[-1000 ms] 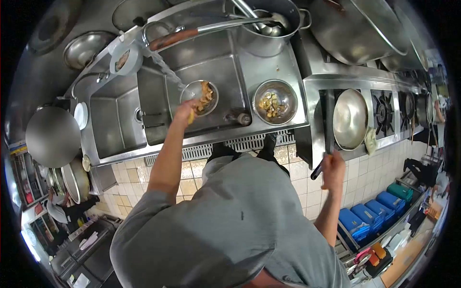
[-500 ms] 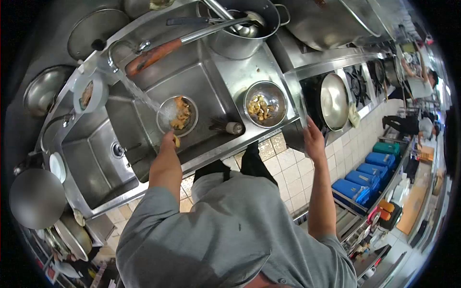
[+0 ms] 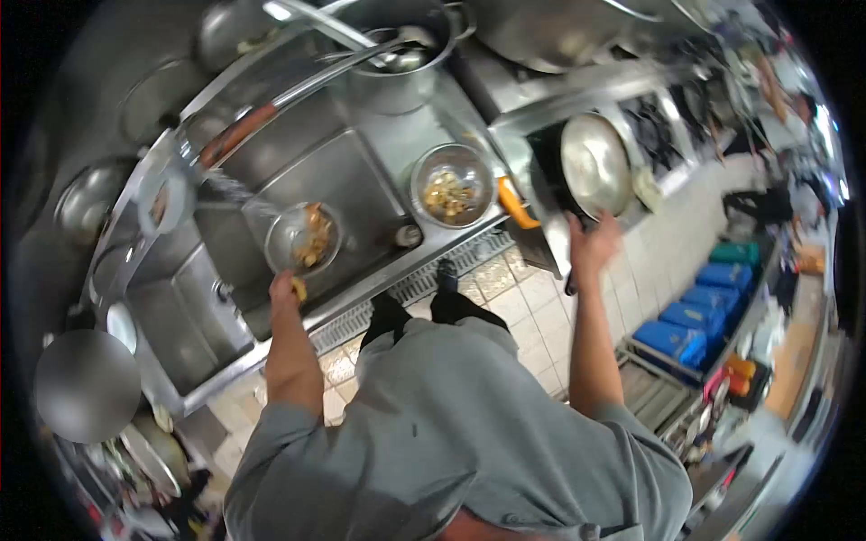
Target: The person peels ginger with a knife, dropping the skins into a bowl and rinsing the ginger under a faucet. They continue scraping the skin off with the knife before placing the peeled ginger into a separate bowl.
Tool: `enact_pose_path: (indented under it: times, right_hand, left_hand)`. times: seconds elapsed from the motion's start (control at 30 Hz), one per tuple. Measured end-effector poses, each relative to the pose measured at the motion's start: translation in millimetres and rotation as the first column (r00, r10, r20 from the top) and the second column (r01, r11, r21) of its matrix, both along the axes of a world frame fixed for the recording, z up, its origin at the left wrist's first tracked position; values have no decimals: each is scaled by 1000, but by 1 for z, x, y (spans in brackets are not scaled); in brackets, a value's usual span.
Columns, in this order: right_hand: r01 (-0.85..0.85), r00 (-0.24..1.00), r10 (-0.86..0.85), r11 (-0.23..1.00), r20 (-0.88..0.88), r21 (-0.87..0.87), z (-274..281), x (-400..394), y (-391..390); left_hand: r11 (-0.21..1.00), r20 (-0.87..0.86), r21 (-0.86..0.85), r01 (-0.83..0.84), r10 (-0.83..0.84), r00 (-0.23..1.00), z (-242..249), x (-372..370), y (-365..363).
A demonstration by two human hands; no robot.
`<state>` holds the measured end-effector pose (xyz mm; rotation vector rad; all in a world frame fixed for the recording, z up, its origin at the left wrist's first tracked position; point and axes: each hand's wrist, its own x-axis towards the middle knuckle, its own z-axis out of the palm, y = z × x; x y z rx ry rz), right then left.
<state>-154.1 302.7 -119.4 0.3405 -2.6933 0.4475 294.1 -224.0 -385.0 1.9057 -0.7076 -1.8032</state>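
Note:
My left hand (image 3: 285,290) is closed around a yellowish piece of what looks like ginger (image 3: 299,288), at the near rim of a metal bowl (image 3: 280,247) in the sink. Brownish knobby pieces (image 3: 314,239) lie inside that bowl, and water runs into it from the tap. My right hand (image 3: 594,245) is blurred, with thumb and fingers apart, beside the wok. Left of it, an orange handle-like object (image 3: 517,203) rests at the counter edge by a second metal bowl (image 3: 418,191) of cut pieces (image 3: 448,196). Below my right palm shows a dark tip I cannot identify.
A long wooden-handled tool (image 3: 239,135) crosses the sink to a large pot (image 3: 397,86). A whisk-like brush (image 3: 408,236) lies by the sink's front wall. The wok (image 3: 595,167) sits on the stove at right. Blue bins (image 3: 669,344) and other people are farther right.
The view has shifted. My right hand has loosened from the long thin metal-looking object it was at, and the orange object now shows on the counter. My left hand stays by the sink bowl.

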Motion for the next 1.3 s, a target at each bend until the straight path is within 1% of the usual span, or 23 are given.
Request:
enact_pose_path:
  times: [0.03, 0.07, 0.1, 0.13, 0.2, 0.23, 0.33, 0.4, 0.47, 0.53, 0.63, 0.7, 0.73, 0.8, 0.87, 0.93, 0.97, 1.0, 1.03, 1.07, 1.1, 1.13, 1.3]
  right_hand:
    - [80, 990, -83, 996, 113, 33, 8, 10, 26]
    - [49, 989, -46, 999, 140, -18, -41, -1, 76]
    - [329, 695, 42, 869, 718, -370, -32, 6, 84]
    - [708, 147, 357, 613, 922, -351, -16, 9, 86]
    - [849, 169, 641, 292, 748, -441, -8, 22, 69]
    - [860, 196, 650, 246, 734, -447, -22, 16, 73]
    - [797, 324, 561, 272, 762, -539, 8, 26, 80]
    - [692, 370, 502, 413, 782, -592, 44, 51, 94]
    - [568, 403, 424, 579, 811, -585, 85, 71, 118]
    - [407, 397, 348, 762, 849, -503, 144, 86, 124]
    - [320, 390, 303, 841, 870, -437, 204, 108, 101]
    - [95, 304, 391, 895, 869, -436, 232, 128, 44]
    - [38, 239, 424, 895, 874, -444, 237, 137, 15]
    - [-25, 158, 438, 898, 885, -439, 233, 160, -54]
    - [-26, 19, 457, 889, 889, -456, 196, 177, -117]
    - [-157, -81, 498, 849, 863, -505, 133, 193, -184]
    - [-63, -153, 558, 818, 816, -572, 84, 203, -219]
    - [117, -267, 554, 831, 789, -544, 61, 218, -262]
    - [410, -317, 617, 774, 720, -483, 13, 237, -299]
    - [485, -422, 617, 773, 665, -409, -41, 253, -332]
    - [533, -337, 541, 784, 770, -318, -56, 282, -371]
    - [657, -334, 617, 695, 713, -293, -100, 310, -397]
    - [658, -246, 584, 686, 773, -309, -146, 396, -460]
  left_hand:
    - [996, -77, -80, -38, 32, 997, 26, -6, 13]
    - [976, -64, -215, 44, -59, 996, 17, 1, 10]
    - [978, -98, -174, -117, 102, 990, 25, -9, 8]
    - [956, -138, -129, -265, 247, 959, 31, -28, 9]
    - [952, -206, -65, -301, 282, 937, 47, -50, 5]
    - [938, -198, -80, -337, 317, 928, 61, -67, 7]
    - [931, -190, -88, -353, 332, 924, 101, -78, 21]
    - [938, -195, -81, -337, 317, 928, 130, -75, 22]
    - [917, -207, 65, -394, 398, 894, 164, -68, 27]
    - [939, -225, 25, -344, 340, 913, 182, -46, 21]
    - [959, -235, -38, -280, 264, 936, 216, -14, 2]
    - [974, -254, -89, -208, 180, 950, 203, 22, -28]
    - [973, -257, -88, -214, 185, 948, 219, 26, -31]
    - [964, -210, -250, -90, 37, 977, 275, 26, -18]
    - [961, -232, -259, -95, 34, 972, 276, 37, -24]
    - [961, -250, -261, -92, 25, 968, 271, 43, -31]
    - [970, -241, -229, -78, 21, 970, 265, 43, -36]
    - [978, -231, -198, -63, 16, 973, 262, 44, -41]
    - [983, -241, -181, -33, -11, 970, 261, 43, -45]
    - [983, -247, -183, -33, -14, 969, 256, 39, -51]
    - [980, -233, -198, -31, -16, 972, 247, 34, -56]
    - [977, -216, -210, -24, -22, 976, 237, 29, -60]
    - [993, -232, -113, -22, -5, 973, 177, 0, -82]
